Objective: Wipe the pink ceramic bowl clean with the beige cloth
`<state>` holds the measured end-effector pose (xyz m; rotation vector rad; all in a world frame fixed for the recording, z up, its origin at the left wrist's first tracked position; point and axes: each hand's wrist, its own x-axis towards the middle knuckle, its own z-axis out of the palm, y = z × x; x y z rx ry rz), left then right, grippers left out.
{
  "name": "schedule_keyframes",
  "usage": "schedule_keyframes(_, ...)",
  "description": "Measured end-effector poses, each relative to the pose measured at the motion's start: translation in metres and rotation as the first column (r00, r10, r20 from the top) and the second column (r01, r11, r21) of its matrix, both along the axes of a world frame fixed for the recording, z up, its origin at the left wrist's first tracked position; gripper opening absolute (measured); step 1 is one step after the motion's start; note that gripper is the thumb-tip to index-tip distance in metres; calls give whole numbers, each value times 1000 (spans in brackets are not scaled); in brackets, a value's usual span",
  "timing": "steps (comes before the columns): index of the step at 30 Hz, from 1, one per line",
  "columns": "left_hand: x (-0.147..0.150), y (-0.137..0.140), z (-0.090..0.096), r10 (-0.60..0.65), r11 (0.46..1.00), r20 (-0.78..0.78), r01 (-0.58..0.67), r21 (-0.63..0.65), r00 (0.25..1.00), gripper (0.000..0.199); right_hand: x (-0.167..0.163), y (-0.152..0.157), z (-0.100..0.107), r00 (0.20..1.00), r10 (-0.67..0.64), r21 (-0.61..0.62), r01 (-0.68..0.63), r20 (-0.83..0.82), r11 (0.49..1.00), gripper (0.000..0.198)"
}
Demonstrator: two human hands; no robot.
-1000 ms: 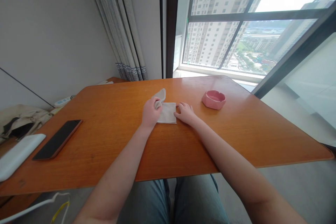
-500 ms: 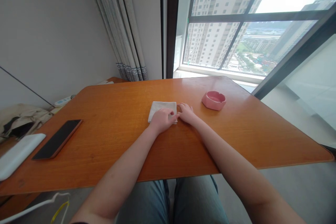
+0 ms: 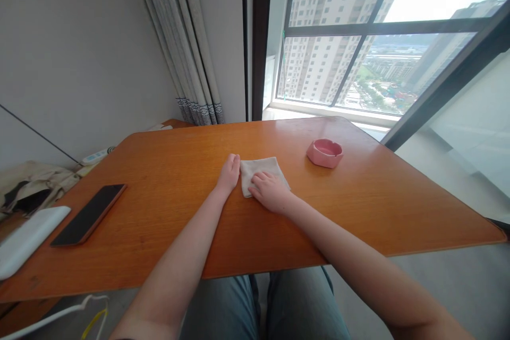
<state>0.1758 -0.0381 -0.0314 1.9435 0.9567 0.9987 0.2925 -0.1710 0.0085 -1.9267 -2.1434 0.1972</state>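
A folded whitish cloth (image 3: 261,166) lies on the wooden table in front of me, turned slightly askew. My right hand (image 3: 271,191) rests flat on its lower part, fingers spread and pointing left. Beside the cloth's left edge is my left hand (image 3: 230,174), standing on its side on the tabletop with fingers stretched out and nothing visible in it. Its fingertips come up close to the cloth's upper left corner; whether they touch it I cannot tell.
A pink ashtray (image 3: 324,153) sits to the right of the cloth. Towards the left edge of the table (image 3: 167,223) lie a dark phone-like slab (image 3: 88,215) and a white rounded object (image 3: 32,239). A curtain (image 3: 187,42) and a window are beyond.
The cloth has shifted right and turned a little. My left hand has moved off it to its left side, while my right hand has come from its right edge onto it.
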Motion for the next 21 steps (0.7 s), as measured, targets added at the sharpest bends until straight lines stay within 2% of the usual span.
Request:
schedule_keyframes(3,3,-4,1,-55,999,-52,55,-2,997,35,12,-22,2,977,-185,-29,189,104,982,34)
schedule_keyframes(5,3,-5,3,-89,996,-129,92,16,988,35,30,-40,1,927,-332,-37,343,176,939,36)
schedule_keyframes(9,2,-8,8,-97,989,-272,122,78,957,35,82,-76,-9,777,-575,-61,606,256,793,41)
schedule_keyframes(13,3,-9,10,-113,987,-304,143,77,946,37,131,-100,-22,644,-726,-32,753,243,657,50)
schedule_keyframes(15,3,-9,10,-121,986,-307,150,71,944,37,144,-104,-27,650,-723,-50,750,234,659,53)
schedule_keyframes(17,3,-9,10,-120,987,-310,148,69,943,37,147,-104,-29,681,-697,-77,725,223,684,54)
schedule_keyframes(21,3,-10,11,-121,987,-314,149,66,942,36,139,-95,-18,702,-685,-137,711,195,689,52)
